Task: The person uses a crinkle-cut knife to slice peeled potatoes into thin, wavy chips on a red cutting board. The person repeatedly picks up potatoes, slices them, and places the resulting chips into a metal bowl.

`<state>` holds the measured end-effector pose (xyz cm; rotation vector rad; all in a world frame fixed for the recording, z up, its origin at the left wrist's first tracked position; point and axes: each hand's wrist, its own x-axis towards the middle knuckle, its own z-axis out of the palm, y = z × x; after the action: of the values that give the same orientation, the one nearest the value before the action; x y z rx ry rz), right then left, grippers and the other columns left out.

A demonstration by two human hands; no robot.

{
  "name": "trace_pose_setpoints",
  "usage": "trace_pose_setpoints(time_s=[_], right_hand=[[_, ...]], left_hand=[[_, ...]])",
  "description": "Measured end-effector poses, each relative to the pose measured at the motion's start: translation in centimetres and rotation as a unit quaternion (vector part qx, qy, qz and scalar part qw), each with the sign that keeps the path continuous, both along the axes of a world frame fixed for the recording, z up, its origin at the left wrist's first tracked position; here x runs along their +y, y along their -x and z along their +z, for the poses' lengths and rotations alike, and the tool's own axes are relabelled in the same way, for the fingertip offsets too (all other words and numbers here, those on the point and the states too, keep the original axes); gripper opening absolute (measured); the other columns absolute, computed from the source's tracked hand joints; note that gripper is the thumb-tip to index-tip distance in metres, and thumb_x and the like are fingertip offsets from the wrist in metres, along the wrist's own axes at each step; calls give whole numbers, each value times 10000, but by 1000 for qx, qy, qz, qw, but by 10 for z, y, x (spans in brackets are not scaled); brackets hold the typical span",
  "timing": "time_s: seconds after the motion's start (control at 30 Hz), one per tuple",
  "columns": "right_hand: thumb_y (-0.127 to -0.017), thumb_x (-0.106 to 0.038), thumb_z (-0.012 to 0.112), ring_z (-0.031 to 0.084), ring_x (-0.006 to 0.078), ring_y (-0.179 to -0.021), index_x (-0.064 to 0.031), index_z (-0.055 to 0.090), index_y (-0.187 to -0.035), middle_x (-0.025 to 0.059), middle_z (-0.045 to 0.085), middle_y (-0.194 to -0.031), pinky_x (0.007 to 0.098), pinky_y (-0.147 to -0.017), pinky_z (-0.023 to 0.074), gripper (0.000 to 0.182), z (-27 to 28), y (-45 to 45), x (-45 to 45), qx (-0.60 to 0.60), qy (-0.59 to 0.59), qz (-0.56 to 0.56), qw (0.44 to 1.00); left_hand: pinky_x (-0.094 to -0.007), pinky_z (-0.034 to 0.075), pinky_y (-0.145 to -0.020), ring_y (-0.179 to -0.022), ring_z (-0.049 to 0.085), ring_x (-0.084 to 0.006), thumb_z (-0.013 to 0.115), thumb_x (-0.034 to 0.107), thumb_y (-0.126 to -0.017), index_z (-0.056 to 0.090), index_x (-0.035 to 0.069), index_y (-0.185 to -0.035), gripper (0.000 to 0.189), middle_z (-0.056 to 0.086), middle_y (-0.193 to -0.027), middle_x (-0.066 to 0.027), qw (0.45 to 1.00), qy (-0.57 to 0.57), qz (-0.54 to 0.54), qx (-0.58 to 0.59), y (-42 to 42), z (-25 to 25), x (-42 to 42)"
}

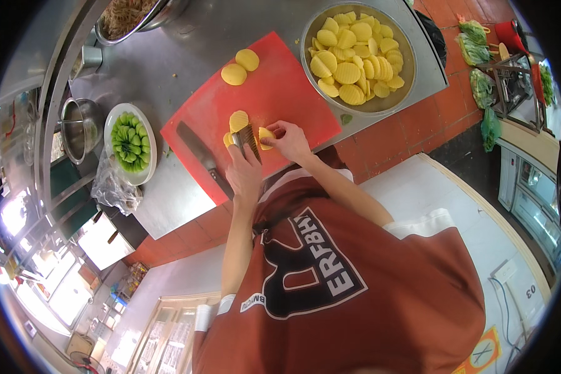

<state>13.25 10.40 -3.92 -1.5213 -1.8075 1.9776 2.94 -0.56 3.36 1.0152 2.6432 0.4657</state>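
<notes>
On the red cutting board [285, 79], my left hand [244, 173] grips a crinkle cutter [248, 140] with a ridged metal blade. A ridged potato slice [239, 121] lies against the far end of the blade, and another yellow piece shows partly beside my left fingers. Just right of the blade, my right hand [290, 140] pinches a piece of peeled potato [266, 138] between thumb and fingers. A kitchen knife [197, 147] rests on the board to the left, its dark handle partly under my left wrist. Two smooth potato pieces [234, 74] sit near the board's far side.
A metal bowl [409, 96] full of crinkle-cut potato slices stands at the right. Left of the board are a white plate [153, 159] of green vegetables, a plastic bag [117, 184] and a metal bowl [91, 124]. The steel table [177, 205] ends close to my body.
</notes>
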Motion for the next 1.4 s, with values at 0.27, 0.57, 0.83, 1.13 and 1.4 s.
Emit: trace_pose_setpoints(time_s=[0.27, 0.57, 0.83, 1.13, 1.4], right_hand=[[-772, -419, 858, 722, 260, -915, -84, 762, -1099, 131, 745, -1016, 388, -814, 549, 477, -14, -4, -1, 19, -19, -1, 1000], [-776, -388, 850, 696, 279, -912, -64, 765, -1094, 139, 703, -990, 400, -816, 543, 461, -20, -4, -7, 53, -69, -2, 996], [-820, -336, 849, 688, 176, -805, -30, 770, -1052, 96, 713, -916, 328, -734, 535, 392, -15, -2, -3, 22, -45, -29, 998], [-823, -284, 845, 710, 168, -837, -25, 750, -1093, 86, 747, -967, 320, -774, 555, 386, -11, -2, -1, 25, -37, -2, 999], [-734, -174, 818, 706, 185, -813, 9, 718, -1070, 113, 734, -906, 316, -777, 573, 396, -5, -2, -2, 109, 3, -18, 994]], left_hand=[[-529, 486, -458, -552, 635, -441, 533, 267, -1032, 436, 53, -970, 243, 607, -591, -230, 998, 34, -50, -3, -14, 0, 12], [-546, 502, -497, -589, 645, -460, 522, 288, -1035, 464, 52, -973, 251, 620, -609, -242, 1000, 3, 4, 12, 4, -32, 4], [-546, 476, -461, -563, 627, -457, 543, 255, -1030, 454, 47, -985, 231, 607, -604, -238, 999, -11, -29, -27, -12, 3, 5], [-538, 492, -481, -562, 638, -437, 525, 250, -1035, 429, 45, -1004, 229, 614, -593, -226, 998, 57, -25, -10, -13, 8, 13], [-542, 494, -488, -575, 637, -453, 525, 254, -1034, 425, 42, -1014, 234, 614, -603, -239, 997, 64, -33, -36, -7, -26, 10]])
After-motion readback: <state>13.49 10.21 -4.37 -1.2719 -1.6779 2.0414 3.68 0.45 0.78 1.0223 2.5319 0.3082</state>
